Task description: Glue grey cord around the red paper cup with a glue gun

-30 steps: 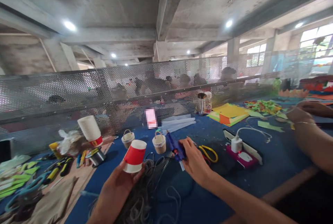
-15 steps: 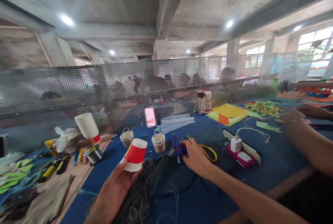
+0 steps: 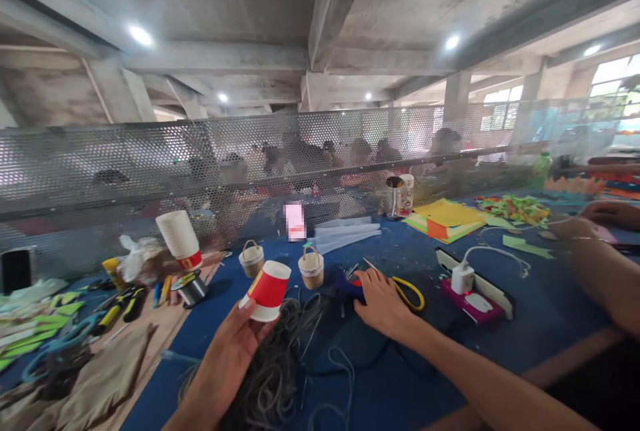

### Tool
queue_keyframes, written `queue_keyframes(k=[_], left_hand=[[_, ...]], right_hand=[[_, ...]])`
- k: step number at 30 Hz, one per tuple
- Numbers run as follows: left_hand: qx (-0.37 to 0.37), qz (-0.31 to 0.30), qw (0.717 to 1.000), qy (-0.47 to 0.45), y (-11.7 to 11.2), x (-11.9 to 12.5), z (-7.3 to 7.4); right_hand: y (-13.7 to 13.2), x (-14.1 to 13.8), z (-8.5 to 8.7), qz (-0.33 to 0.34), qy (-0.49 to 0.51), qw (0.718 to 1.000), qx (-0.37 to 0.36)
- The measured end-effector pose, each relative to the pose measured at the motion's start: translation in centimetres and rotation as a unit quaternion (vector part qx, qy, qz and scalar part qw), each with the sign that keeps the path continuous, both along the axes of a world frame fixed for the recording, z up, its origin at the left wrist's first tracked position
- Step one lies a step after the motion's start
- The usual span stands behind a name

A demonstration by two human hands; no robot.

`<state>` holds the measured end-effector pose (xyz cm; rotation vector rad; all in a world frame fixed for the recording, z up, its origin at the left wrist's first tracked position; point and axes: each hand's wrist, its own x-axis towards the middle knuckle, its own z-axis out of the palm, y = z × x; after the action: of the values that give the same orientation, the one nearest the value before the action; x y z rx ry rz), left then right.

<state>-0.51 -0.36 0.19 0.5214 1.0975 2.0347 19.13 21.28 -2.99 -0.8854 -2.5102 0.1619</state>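
Note:
My left hand [image 3: 231,351] grips a red and white paper cup [image 3: 266,290], tilted with its mouth up and to the right, above a tangle of grey cord [image 3: 280,364]. My right hand [image 3: 383,301] rests on the blue table cover [image 3: 410,377], fingers curled over a blue glue gun [image 3: 350,282] that lies low on the cloth and is mostly hidden by the hand. Yellow-handled scissors [image 3: 407,291] lie just right of that hand. Two small woven baskets [image 3: 311,267] stand beyond the cup.
A stack of paper cups [image 3: 179,239] leans at the left near a tape roll [image 3: 190,287] and yellow hand tools [image 3: 120,304]. A power strip with a white charger [image 3: 463,277] lies at right. Coloured paper [image 3: 445,217] and another person's arm [image 3: 600,264] are further right. A perforated metal screen [image 3: 200,157] runs behind.
My right hand has lowered the glue gun from an upright hold down onto the cloth and now covers it. The cup in my left hand has tilted slightly.

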Motion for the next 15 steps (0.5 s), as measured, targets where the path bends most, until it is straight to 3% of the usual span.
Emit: queue_keyframes(k=[4, 7, 10, 15], left_hand=[[0.007, 0.021, 1.0, -0.004, 0.2, -0.1, -0.1], [0.004, 0.026, 1.0, -0.006, 0.3, -0.2, -0.5], [-0.007, 0.029, 1.0, 0.0, 0.2, -0.3, -0.7], [-0.012, 0.02, 1.0, 0.015, 0.2, 0.1, -0.4]], right_hand=[[-1.7, 0.3, 2.1, 0.032, 0.022, 0.999, 0.024], [-3.6, -0.8, 3.2, 0.163, 0.036, 0.986, 0.031], [-5.1, -3.0, 3.1, 0.253, -0.008, 0.966, 0.057], [-5.5, -7.0, 1.7, 0.259, -0.037, 0.963, 0.066]])
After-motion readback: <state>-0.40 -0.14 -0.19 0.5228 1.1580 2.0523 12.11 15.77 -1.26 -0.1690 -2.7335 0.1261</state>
